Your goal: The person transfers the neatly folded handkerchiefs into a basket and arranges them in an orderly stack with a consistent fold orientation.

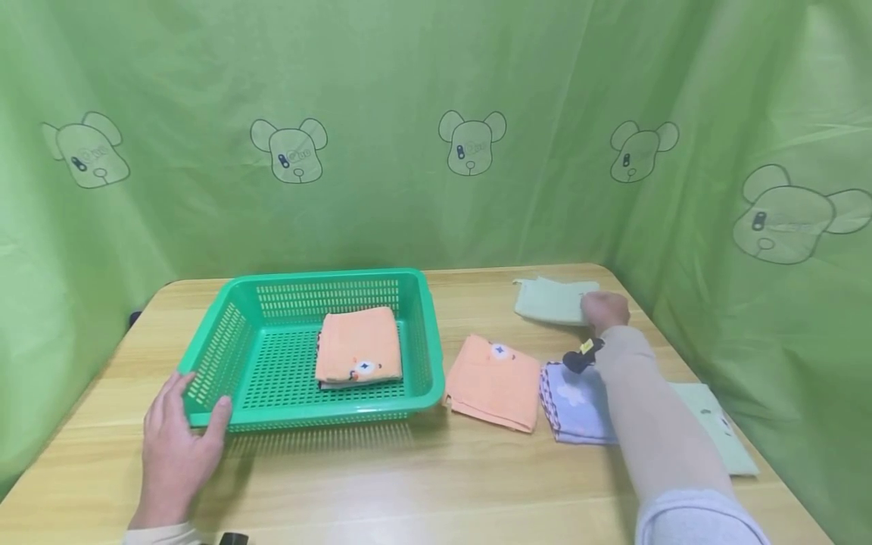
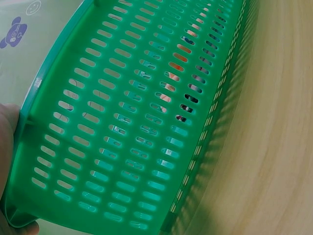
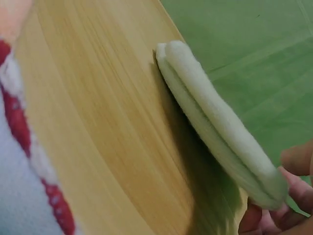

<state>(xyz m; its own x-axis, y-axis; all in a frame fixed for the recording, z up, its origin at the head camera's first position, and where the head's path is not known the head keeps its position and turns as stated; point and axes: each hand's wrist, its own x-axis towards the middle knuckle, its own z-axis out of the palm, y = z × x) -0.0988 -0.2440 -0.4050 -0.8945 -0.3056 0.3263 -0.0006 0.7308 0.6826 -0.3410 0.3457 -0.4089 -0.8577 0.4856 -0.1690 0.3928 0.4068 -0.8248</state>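
My left hand (image 1: 179, 443) grips the near left corner of a green plastic basket (image 1: 327, 414), thumb at the front side and fingers at the left rim. Inside the basket, toward its right, lies a folded orange towel (image 1: 357, 341) with a bear face, on top of darker-edged cloth. At the far right of the table, my right hand (image 1: 605, 310) pinches one end of a folded pale green towel (image 1: 550, 300). The right wrist view shows that towel (image 3: 215, 117) edge-on, its near end between thumb and fingers, apparently lifted over a shadow.
Right of the basket lie a folded orange towel (image 1: 493, 386), a blue-purple towel (image 1: 579, 405) with a checked edge, partly under my right forearm, and another pale green towel (image 1: 715, 428) near the table's right edge. A green curtain (image 1: 381, 204) hangs round the wooden table (image 1: 354, 484).
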